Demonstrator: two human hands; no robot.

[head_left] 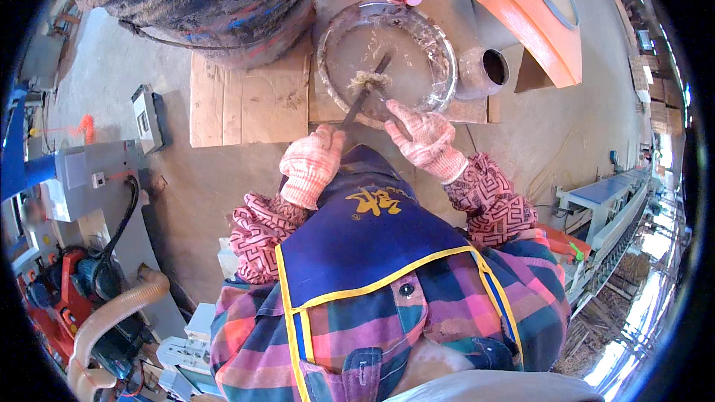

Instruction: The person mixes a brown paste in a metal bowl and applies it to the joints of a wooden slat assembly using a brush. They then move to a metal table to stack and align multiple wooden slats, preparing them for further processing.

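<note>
i am holding a dark brush (365, 93) by its handle, left hand (311, 164) closed round the near end, right hand (421, 134) pinching just beyond; the bristle head is resting in the shallow round basin (444, 52) ahead of both hands. judging mid-soak; next move needs steady downward pressure

Both forearms extended forward from the torso, converging toward centre. Left hand (313, 164) in a pink-and-white knit glove, fingers curled shut in a fist, knuckles up, wrist bent slightly inward. Right hand (423, 138) gloved alike, set a little farther out, fingers bent and closed, thumb side toward the left. Patterned pink sleeve guards over both forearms, elbows flexed and held near the body.
</note>
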